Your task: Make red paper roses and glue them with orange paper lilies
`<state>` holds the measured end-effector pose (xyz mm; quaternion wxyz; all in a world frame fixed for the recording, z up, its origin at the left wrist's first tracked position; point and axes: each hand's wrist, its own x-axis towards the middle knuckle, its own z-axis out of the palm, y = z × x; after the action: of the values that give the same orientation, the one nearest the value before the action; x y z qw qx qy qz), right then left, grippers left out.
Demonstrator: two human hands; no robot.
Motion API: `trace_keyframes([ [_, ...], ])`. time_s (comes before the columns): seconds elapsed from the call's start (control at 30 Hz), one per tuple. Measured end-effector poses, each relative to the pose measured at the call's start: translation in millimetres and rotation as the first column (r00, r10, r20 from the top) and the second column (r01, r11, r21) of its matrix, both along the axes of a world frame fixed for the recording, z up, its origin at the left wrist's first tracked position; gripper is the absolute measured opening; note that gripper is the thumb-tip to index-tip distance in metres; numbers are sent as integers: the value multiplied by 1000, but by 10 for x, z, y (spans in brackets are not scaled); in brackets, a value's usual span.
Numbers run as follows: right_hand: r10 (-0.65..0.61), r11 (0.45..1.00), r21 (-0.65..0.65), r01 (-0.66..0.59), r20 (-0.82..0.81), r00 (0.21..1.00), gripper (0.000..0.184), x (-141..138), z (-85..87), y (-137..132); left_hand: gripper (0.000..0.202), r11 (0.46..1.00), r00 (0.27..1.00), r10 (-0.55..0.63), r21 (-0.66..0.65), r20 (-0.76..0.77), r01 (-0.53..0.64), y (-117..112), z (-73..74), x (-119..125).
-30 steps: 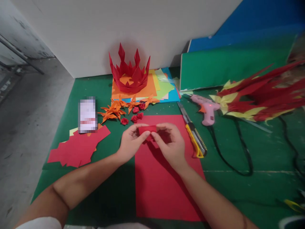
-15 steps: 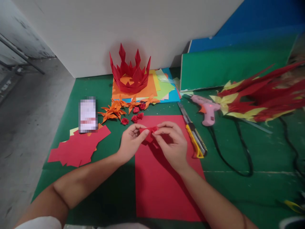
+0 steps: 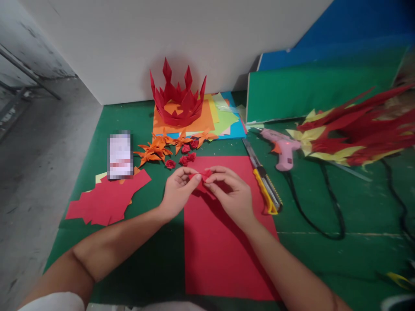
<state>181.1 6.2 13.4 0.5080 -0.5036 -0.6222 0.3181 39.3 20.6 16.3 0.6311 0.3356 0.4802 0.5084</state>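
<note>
Between my two hands is a small piece of folded red paper, held above a large red sheet that lies flat. My left hand pinches its left side with thumb and fingers. On the other side, my right hand grips the paper's right edge between thumb and fingertips. The folds are partly covered by my fingers. Just beyond my left hand lie several small red paper roses and orange paper flowers.
A red paper crown stands on coloured sheets at the back. Right of the red sheet are a yellow utility knife with its blade out and a pink glue gun with a black cord. At left lie red paper pieces and a phone.
My right hand has shifted slightly left, closer to my left hand. The red paper between them looks more gathered. Other things stay where they were.
</note>
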Motion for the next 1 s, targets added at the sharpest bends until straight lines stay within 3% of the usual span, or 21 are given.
trace_keyframes([
  [0.33, -6, 1000, -12, 6, 24, 1000, 2, 13, -23, 3, 34, 1000, 1000, 5, 0, 10, -5, -6, 3, 0],
  [0.77, 45, 999, -28, -44, 26, 999, 7, 18, -3, 12, 29, 1000, 1000, -5, -11, -23, 5, 1, -11, -5],
  [0.87, 68, 994, -76, -75, -91, 994, 6, 17, -4, 13, 28, 1000, 999, -1, 6, -40, 1, 0, -7, -7],
  [1.0, 37, 975, -196, -106, -328, 944, 21, 11, -25, 25, 29, 999, 999, -28, 44, -42, 30, -7, 0, -5],
])
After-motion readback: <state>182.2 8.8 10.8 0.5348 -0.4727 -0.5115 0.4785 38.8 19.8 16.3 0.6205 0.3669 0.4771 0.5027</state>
